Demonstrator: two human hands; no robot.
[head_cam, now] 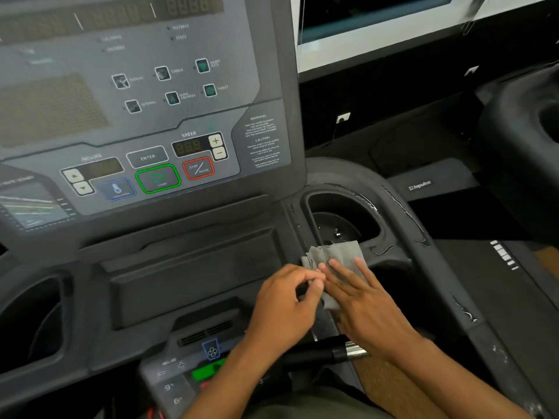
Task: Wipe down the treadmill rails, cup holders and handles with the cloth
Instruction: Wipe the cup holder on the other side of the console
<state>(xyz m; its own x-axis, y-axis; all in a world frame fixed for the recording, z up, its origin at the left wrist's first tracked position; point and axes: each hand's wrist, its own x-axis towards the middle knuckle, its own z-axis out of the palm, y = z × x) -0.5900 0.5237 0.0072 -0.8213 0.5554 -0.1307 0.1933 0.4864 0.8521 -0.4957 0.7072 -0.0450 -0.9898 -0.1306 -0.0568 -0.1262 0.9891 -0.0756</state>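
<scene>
One grey cloth (335, 261), two hands and two cup holders are in view. The cloth lies crumpled on the near rim of the right cup holder (341, 219), its long axis running from that rim down toward the person, its far edge pointing into the holder. The right hand (366, 309) lies flat on the cloth's near half, fingers spread and straight, an open grip pressing rather than clasping. The left hand (287, 306), just left of the holder's rim, pinches the cloth's left edge between thumb and fingertips. The cloth thus sits beneath and ahead of the right palm. The left cup holder (36, 316) lies well apart, across the console (145, 116). Wet streaks show along the right holder's rim.
</scene>
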